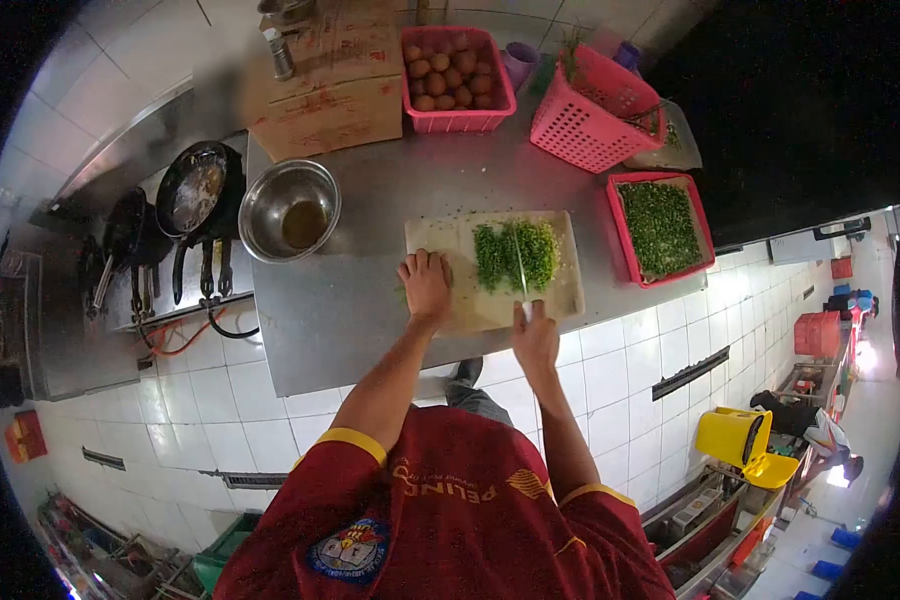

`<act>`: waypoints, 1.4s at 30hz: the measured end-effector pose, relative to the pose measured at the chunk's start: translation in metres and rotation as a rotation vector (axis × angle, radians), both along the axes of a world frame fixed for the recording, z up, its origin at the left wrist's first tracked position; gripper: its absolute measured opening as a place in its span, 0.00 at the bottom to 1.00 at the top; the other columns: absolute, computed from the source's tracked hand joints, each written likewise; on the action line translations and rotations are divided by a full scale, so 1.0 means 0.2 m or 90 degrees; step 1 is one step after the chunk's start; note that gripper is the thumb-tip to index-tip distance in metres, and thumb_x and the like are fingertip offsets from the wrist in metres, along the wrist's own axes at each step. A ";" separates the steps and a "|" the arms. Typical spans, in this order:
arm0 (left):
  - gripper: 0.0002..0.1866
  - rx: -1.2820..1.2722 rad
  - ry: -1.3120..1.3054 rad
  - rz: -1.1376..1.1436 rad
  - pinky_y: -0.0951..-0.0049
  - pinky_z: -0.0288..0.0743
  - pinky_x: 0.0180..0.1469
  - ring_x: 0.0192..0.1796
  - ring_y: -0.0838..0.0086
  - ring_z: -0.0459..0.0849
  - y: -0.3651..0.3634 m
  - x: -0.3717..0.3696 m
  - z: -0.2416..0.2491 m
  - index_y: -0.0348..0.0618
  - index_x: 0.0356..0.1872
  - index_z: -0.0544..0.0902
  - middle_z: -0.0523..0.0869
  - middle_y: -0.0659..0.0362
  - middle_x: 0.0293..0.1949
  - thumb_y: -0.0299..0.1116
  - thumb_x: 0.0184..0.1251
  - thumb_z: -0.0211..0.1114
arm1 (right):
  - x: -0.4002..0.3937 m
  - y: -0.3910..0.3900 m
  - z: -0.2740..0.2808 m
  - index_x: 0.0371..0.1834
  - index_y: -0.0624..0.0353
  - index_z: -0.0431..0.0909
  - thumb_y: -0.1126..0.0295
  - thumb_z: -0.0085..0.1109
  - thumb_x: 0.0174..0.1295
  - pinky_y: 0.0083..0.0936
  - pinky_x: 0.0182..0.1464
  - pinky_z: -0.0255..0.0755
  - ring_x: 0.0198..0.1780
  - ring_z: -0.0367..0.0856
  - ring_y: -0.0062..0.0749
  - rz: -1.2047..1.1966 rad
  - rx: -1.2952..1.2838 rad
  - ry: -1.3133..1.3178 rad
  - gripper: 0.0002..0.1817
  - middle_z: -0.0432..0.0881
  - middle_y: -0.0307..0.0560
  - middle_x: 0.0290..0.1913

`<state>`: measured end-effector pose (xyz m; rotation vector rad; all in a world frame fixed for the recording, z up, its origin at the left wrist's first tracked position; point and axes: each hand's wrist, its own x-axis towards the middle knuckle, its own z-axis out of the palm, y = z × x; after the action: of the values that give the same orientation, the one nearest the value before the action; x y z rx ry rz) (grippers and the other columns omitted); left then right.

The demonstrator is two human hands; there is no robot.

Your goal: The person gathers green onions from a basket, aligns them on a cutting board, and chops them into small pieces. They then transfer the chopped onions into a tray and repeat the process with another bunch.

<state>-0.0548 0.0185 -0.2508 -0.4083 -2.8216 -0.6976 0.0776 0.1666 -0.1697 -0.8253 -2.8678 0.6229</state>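
Note:
My right hand (536,335) is closed round the handle of a knife (521,265), whose blade lies across chopped green herbs (538,250). The herbs are heaped on the right half of a pale cutting board (455,235), darker on the left of the blade and lighter on the right. My left hand (426,284) rests on the board's left edge, fingers apart, a short way from the heap. Whether anything lies under its palm is hidden. To the right of the board, a pink tray (622,235) holds chopped greens.
On the metal table (370,200) stand a steel bowl (260,215) with brown liquid, a cardboard box (340,115), a pink basket (460,122) of eggs and a tilted pink basket (580,125). Black pans (195,190) sit at the left. Another person (825,440) is far right.

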 end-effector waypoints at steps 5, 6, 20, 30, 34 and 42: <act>0.12 -0.012 -0.016 -0.003 0.52 0.59 0.57 0.51 0.57 0.70 0.01 0.00 -0.02 0.40 0.40 0.79 0.73 0.52 0.45 0.37 0.73 0.52 | 0.07 0.36 -0.10 0.45 0.64 0.70 0.55 0.54 0.67 0.50 0.32 0.76 0.32 0.82 0.64 -0.060 0.100 0.060 0.20 0.81 0.67 0.29; 0.11 -0.024 -0.007 -0.003 0.52 0.59 0.57 0.51 0.58 0.69 0.02 0.00 -0.03 0.41 0.41 0.78 0.72 0.53 0.44 0.37 0.73 0.52 | 0.07 0.42 -0.12 0.46 0.65 0.70 0.55 0.54 0.67 0.50 0.33 0.76 0.33 0.82 0.64 -0.074 0.114 0.063 0.21 0.81 0.68 0.31; 0.12 -0.034 -0.018 0.013 0.50 0.59 0.59 0.54 0.57 0.70 0.02 0.01 -0.01 0.40 0.43 0.79 0.72 0.53 0.47 0.38 0.71 0.54 | -0.10 0.20 -0.22 0.48 0.61 0.77 0.75 0.58 0.57 0.41 0.52 0.69 0.49 0.75 0.53 0.211 -0.007 0.199 0.14 0.78 0.55 0.46; 0.13 -0.055 -0.097 0.005 0.52 0.60 0.58 0.56 0.58 0.68 0.01 0.02 0.03 0.44 0.47 0.77 0.71 0.55 0.48 0.33 0.62 0.60 | -0.46 -0.11 -0.32 0.44 0.69 0.80 0.82 0.58 0.49 0.37 0.64 0.68 0.60 0.72 0.50 0.476 -0.008 0.106 0.16 0.75 0.56 0.55; 0.18 -0.050 -0.102 -0.041 0.52 0.60 0.59 0.60 0.57 0.67 -0.04 0.02 0.00 0.45 0.53 0.76 0.72 0.54 0.53 0.33 0.62 0.61 | -0.47 -0.11 -0.37 0.41 0.66 0.82 0.81 0.57 0.49 0.36 0.60 0.71 0.59 0.73 0.48 0.477 0.008 0.094 0.14 0.76 0.53 0.55; 0.20 0.057 0.022 -0.336 0.53 0.59 0.66 0.63 0.63 0.72 -0.31 -0.02 0.03 0.47 0.53 0.81 0.78 0.58 0.57 0.36 0.58 0.66 | -0.46 -0.12 -0.28 0.39 0.63 0.82 0.78 0.55 0.55 0.37 0.53 0.74 0.53 0.76 0.46 0.473 -0.004 0.145 0.10 0.79 0.49 0.46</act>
<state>-0.0585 -0.0433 -0.2443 -1.1564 -2.6449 -0.8934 -0.0142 0.1423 -0.2261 0.3386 -2.8889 0.7167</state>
